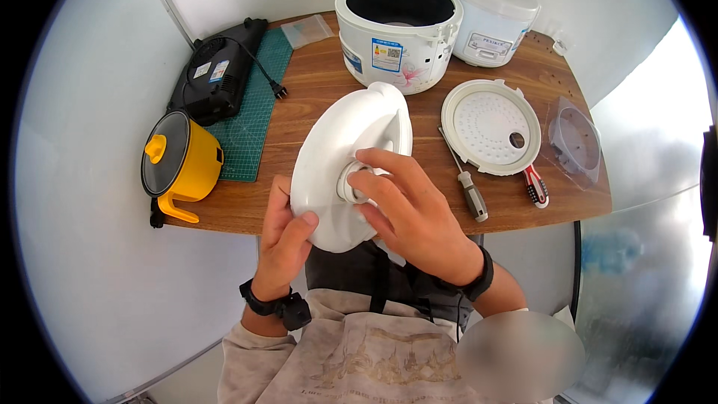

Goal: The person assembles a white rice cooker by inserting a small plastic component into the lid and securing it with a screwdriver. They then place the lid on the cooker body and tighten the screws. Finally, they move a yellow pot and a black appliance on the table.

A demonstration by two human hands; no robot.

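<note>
A white rice cooker lid is held tilted above the table's near edge. My left hand is closed on its lower left rim, the thumb on the near face and the other fingers partly behind it. My right hand has its fingers closed around a small round white steam vent cap on the lid. Whether the cap sits fully in its seat cannot be made out, as the fingers cover part of it. Behind the lid stands the open rice cooker body, white with a dark inside.
On the right lie a round white inner lid, a grey-handled screwdriver, a red-and-black handle and a clear plastic piece. Another rice cooker stands behind. Leftward are a yellow pot, a black appliance and a green cutting mat.
</note>
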